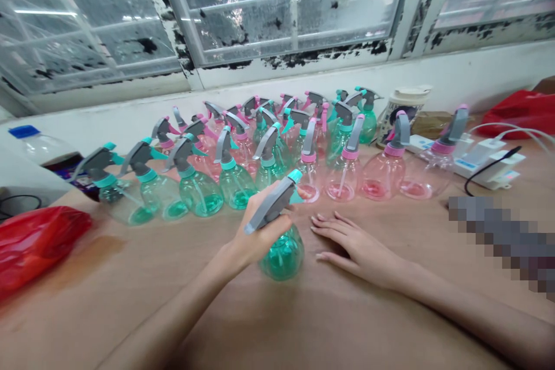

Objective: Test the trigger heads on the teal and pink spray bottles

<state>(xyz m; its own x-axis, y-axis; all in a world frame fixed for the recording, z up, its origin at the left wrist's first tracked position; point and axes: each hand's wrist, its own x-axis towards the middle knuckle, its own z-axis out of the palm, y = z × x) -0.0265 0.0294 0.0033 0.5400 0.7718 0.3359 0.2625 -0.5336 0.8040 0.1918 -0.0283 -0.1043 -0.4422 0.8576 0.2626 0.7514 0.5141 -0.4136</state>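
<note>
My left hand (255,237) is closed round the neck of a green spray bottle (282,254) with a grey trigger head and teal nozzle. The bottle stands on the brown table (277,324), just in front of the rows of bottles. My right hand (359,245) lies flat on the table right of that bottle, fingers stretched out and pointing left, holding nothing. Behind both hands stand several green spray bottles (197,188) on the left and several pink spray bottles (381,170) on the right, all with grey triggers.
A red plastic bag (34,243) lies at the left edge and another red bag (518,113) at the far right. A white power strip with cables (485,162) sits right of the pink bottles. A cup with a lid (401,113) stands by the wall. A water bottle (37,144) is at the left.
</note>
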